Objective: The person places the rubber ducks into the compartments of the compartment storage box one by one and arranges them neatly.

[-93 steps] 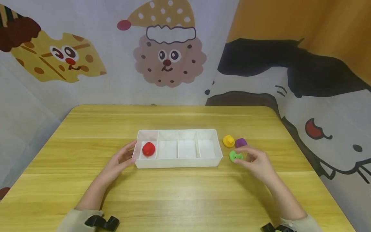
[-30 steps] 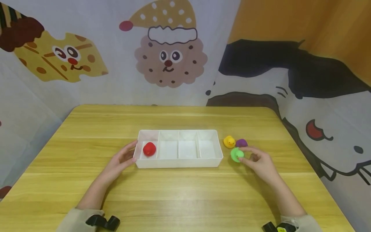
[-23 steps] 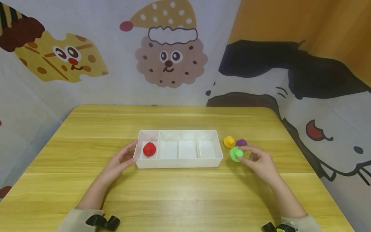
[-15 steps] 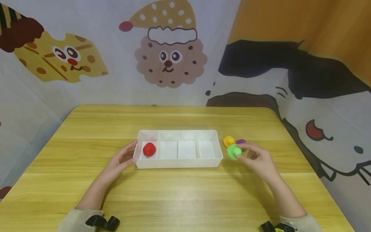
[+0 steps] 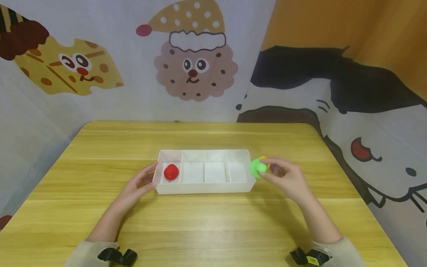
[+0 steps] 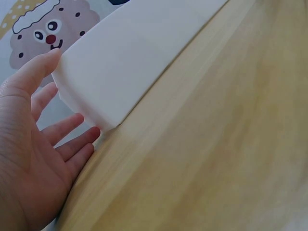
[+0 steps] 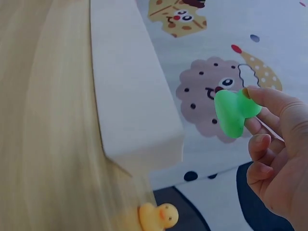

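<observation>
My right hand (image 5: 287,180) pinches a green rubber duck (image 5: 258,169) between thumb and fingers, lifted beside the right end of a white divided box (image 5: 203,188). The right wrist view shows the green duck (image 7: 231,113) held up in the air, apart from the box (image 7: 130,91). At the other end, my left hand (image 5: 135,185) rests with its fingertips against the box's side. Seen from the left wrist, the thumb of that hand (image 6: 36,149) touches an upper corner and the fingers are loosely spread. A red toy (image 5: 171,172) sits in the leftmost compartment.
A yellow duck (image 7: 158,216) stands on the table just right of the box, mostly hidden in the head view by the green duck and right hand. Beside it a purple toy (image 5: 272,167) shows only in part. A printed curtain (image 5: 133,107) hangs behind the wooden table (image 5: 207,222).
My right hand has lifted the green duck from beside the yellow and purple toys and carried it left to the box's right edge. The left hand and box have stayed put.
</observation>
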The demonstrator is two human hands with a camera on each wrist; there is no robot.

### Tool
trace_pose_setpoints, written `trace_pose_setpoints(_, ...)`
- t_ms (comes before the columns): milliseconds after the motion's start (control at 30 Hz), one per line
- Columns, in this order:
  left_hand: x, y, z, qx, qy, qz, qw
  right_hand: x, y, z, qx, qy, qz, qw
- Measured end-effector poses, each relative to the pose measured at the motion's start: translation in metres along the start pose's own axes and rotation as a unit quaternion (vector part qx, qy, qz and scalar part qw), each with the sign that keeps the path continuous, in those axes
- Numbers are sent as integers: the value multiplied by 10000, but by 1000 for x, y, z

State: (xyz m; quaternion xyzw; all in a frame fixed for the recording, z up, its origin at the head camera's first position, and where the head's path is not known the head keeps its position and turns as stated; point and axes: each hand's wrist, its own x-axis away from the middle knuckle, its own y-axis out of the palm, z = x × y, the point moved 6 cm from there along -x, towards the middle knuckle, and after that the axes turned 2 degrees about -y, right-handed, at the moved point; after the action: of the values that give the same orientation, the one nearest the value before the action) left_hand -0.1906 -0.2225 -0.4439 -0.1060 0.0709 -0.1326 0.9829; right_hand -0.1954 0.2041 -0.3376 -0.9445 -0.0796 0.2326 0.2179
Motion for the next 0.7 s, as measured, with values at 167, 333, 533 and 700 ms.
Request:
trace_pose_setpoints(167,0,0,0,-30,-4,1,10000,-8,10,-8,44,-63,-122,9999)
trace_pose_setpoints(333,0,0,0,-40,33,7,10000,-19,21,-18,29,-59,-255,9997)
trace_pose_setpoints(533,-1,0,1,-12,78,-13,10000,-29,35,-28,-168,-61,-476,9987)
trace_pose_setpoints(700,0,0,0,11,13,-23,10000,-36,46,-33,-157,5,-639,9978)
